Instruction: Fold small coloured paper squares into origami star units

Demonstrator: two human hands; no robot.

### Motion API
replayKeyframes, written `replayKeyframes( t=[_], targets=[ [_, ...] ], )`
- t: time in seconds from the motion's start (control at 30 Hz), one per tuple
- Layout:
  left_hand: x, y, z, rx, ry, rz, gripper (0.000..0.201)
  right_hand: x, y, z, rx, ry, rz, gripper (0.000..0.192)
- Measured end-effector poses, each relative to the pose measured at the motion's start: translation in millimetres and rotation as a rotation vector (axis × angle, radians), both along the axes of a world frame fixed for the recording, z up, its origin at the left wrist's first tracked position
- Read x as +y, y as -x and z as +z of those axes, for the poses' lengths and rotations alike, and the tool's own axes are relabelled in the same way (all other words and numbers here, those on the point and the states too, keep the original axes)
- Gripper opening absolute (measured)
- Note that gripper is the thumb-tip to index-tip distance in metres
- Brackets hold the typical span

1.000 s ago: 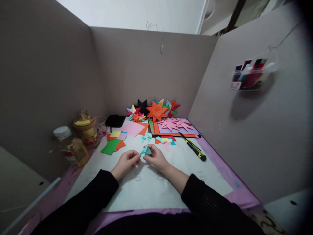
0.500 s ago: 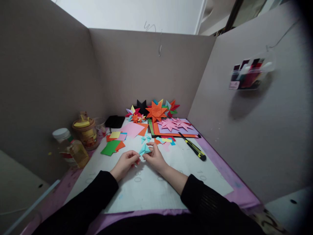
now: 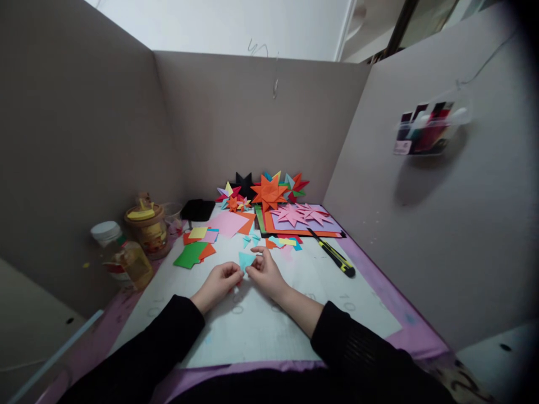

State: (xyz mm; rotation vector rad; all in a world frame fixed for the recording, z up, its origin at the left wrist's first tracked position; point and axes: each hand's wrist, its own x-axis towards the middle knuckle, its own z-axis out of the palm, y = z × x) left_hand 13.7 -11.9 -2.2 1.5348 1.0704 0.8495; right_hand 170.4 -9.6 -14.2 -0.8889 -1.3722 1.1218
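Note:
Between my hands is a small light-blue folded paper piece (image 3: 246, 260), held just above the white board (image 3: 252, 331). My left hand (image 3: 219, 283) pinches its lower left edge between thumb and fingers. My right hand (image 3: 268, 273) grips the right side, thumb in front and fingers behind. The paper's upper part shows as a flat triangle, while its lower tip is partly hidden by my fingertips. Beyond my hands lie a few small light-blue folded pieces (image 3: 251, 240).
Coloured paper squares lie left, a green sheet (image 3: 191, 254) among them. A yellow-black utility knife (image 3: 334, 255) rests right. Pink paper stars (image 3: 290, 215) and an orange star (image 3: 269, 192) are at the back. A bottle (image 3: 122, 255) and a lidded cup (image 3: 148, 227) stand left.
The light-blue paper has turned from a raised, creased shape to a flatter triangle facing me. My left fingers have shifted slightly right, closer to my right hand.

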Motion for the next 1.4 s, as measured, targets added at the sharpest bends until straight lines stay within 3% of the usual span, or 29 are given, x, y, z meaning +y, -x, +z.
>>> replayKeyframes(
  t=[0.13, 0.43, 0.73, 1.0, 1.3, 1.4],
  targets=[
    [-2.6, -1.5, 2.4, 0.046, -0.082, -0.013, 0.025, -1.6, 0.6, 1.3, 0.050, 0.047, 0.036, 0.045],
    [-6.5, 0.1, 5.2, 0.070, -0.364, 0.153, 0.017, -3.3, -0.3, 3.2, 0.062, 0.070, 0.016, 0.042],
    [-4.3, 1.8, 4.9, 0.079, -0.348, 0.186, 0.017, -5.0, -0.7, 3.3, 0.068, 0.050, 0.031, 0.040],
    [-2.1, 1.6, 4.6, 0.035, -0.209, 0.145, 0.019, -7.9, -0.9, 6.6, 0.005, 0.030, -0.028, 0.040],
    [-1.5, -0.7, 4.6, -0.046, -0.214, 0.159, 0.020, -8.6, -0.1, 7.4, -0.042, -0.017, -0.085, 0.037],
    [-2.1, -1.5, 5.2, -0.060, -0.147, 0.146, 0.023, -6.7, -0.9, 7.0, -0.021, -0.023, -0.094, 0.035]
  ],
)
